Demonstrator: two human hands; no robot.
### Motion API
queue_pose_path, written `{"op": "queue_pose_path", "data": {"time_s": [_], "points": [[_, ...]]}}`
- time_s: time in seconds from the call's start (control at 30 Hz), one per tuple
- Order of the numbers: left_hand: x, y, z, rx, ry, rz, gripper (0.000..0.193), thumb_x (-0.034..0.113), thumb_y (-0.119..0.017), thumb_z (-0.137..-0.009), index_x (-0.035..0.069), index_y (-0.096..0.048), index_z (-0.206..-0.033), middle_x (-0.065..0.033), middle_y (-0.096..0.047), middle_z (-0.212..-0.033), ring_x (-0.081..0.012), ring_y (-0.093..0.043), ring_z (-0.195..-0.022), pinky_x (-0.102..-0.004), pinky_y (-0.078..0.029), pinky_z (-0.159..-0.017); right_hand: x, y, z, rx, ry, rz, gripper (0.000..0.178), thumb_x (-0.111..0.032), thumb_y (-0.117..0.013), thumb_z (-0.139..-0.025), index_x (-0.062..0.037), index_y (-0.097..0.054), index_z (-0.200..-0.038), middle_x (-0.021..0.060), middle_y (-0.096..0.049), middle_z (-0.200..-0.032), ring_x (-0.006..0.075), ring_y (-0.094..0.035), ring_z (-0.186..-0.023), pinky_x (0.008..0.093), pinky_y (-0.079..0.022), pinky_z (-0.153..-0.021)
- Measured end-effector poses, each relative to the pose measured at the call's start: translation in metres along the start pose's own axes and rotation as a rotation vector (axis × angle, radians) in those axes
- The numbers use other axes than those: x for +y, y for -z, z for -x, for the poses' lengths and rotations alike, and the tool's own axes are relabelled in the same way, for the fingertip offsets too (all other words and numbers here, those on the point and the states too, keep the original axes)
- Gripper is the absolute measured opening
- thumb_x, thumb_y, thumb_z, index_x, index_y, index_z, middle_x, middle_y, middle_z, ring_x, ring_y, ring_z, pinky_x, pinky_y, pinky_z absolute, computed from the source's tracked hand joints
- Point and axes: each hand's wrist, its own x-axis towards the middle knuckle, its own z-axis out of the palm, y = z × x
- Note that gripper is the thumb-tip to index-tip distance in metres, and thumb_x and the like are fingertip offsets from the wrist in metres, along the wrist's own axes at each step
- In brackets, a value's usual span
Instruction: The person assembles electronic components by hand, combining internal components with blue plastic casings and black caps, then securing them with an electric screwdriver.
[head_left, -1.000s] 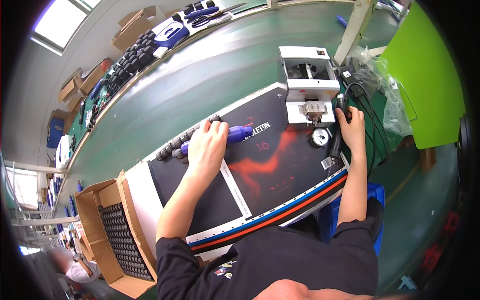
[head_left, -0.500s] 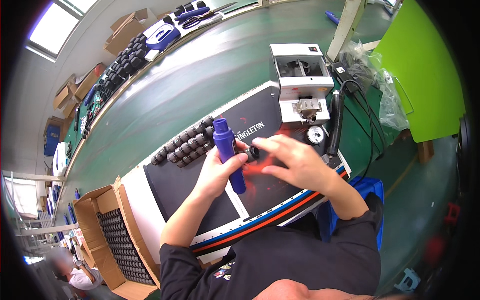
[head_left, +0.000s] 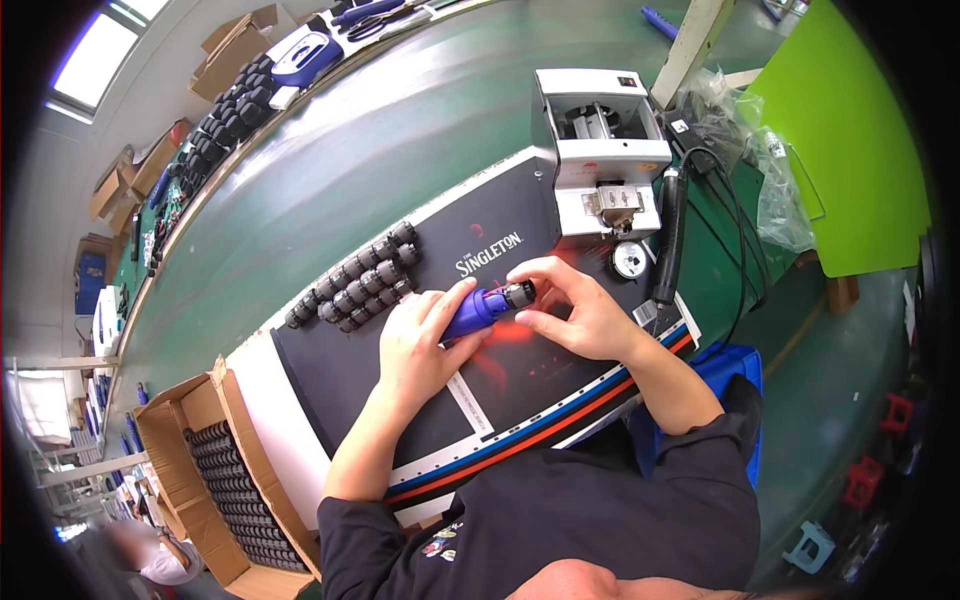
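In front of me, over the dark mat (head_left: pixel 350 400), my left hand (head_left: pixel 415 350) is wrapped round a blue cylindrical housing (head_left: pixel 467 318) that lies tilted, its narrower end toward the right. A short black cylindrical part (head_left: pixel 519 294) sits at that end, with a bit of red wire showing between the two. The fingers of my right hand (head_left: pixel 585 315) pinch this black part from its right side. Several similar black parts (head_left: pixel 362 283) lie in slanted rows on the mat, beyond my left hand.
A white bench machine (head_left: pixel 600 165) stands at the back right, beside a round dial gauge (head_left: pixel 630 261) and a black corded tool (head_left: pixel 672 235). On the left, a cardboard box (head_left: pixel 228 375) holds packed rows of black parts. A green panel (head_left: pixel 850 150) rises at far right.
The blue housing has gone from upright to tilted with its end pointing right. My right hand has closed on the black part at that end. The whole view has shifted slightly.
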Motion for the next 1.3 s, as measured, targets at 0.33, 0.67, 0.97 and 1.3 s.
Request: {"op": "queue_pose_path", "data": {"time_s": [0.33,0.67,0.97,1.3], "points": [[-0.005,-0.001,0.002,0.009,-0.039,-0.106,0.061,0.027,-0.086,-0.074,0.011,-0.068,-0.13,-0.0064,-0.066,-0.097,-0.0249,-0.063,-0.085,-0.0369,-0.05,-0.077,0.001,0.009,-0.001,0.029,-0.028,-0.208,0.034,-0.005,-0.065,-0.097,-0.0084,-0.059,-0.131,0.0044,-0.052,-0.114,0.0115,-0.057,-0.095,0.0266,-0.05,-0.079],[-0.003,0.002,0.004,0.015,-0.087,-0.221,0.063,0.025,-0.085,-0.07,0.016,-0.069,-0.13,-0.0024,-0.064,-0.1,-0.022,-0.063,-0.09,-0.0365,-0.048,-0.08,-0.004,0.017,0.002,-0.185,-0.311,-0.195,0.033,-0.009,-0.061,-0.101,-0.0066,-0.052,-0.132,0.0015,-0.056,-0.104,0.0077,-0.054,-0.094,0.0251,-0.048,-0.082],[-0.005,-0.001,0.007,-0.002,-0.115,-0.292,0.063,0.027,-0.081,-0.07,0.023,-0.069,-0.132,0.0001,-0.063,-0.104,-0.0201,-0.061,-0.094,-0.0369,-0.046,-0.086,0.003,0.014,0.003,-0.14,-0.35,-0.242,0.024,-0.023,-0.058,-0.106,-0.003,-0.056,-0.12,0.009,-0.067,-0.099,0.0114,-0.061,-0.083,0.0284,-0.053,-0.073],[-0.003,0.002,0.005,-0.035,-0.068,-0.313,0.071,0.023,-0.083,-0.066,0.022,-0.066,-0.135,-0.0007,-0.059,-0.099,-0.0208,-0.06,-0.093,-0.0366,-0.048,-0.084,0.003,0.007,0.004,-0.199,-0.313,-0.019,0.026,-0.021,-0.056,-0.107,-0.0023,-0.053,-0.125,0.0054,-0.064,-0.093,0.0125,-0.061,-0.081,0.0307,-0.053,-0.074]]}}
